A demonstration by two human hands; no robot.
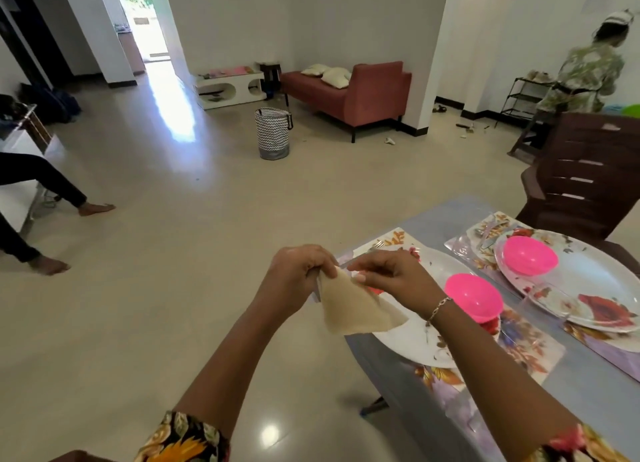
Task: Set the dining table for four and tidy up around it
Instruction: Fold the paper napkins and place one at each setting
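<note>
Napkin (353, 306), beige, folded to a triangle, pinched at its top corner by both hands at centre frame, hanging over the near-left edge of the table (568, 375). Left hand (298, 271) closed on the left side of the tip, fingers curled tight. Right hand (388, 274) gripping the right side with thumb and fingertips, bracelet on the wrist. Lower right of frame: two floral placemats (530, 347), each under a white plate (408, 344) with a pink bowl (473, 297) on it. Second plate (595, 285) and bowl (530, 255) further right. Fork (375, 246) just above the hands, on the near placemat. Brown chair (585, 174) at right edge. Laundry basket (273, 132) upper centre, red sofa (356, 94) beyond.
</note>
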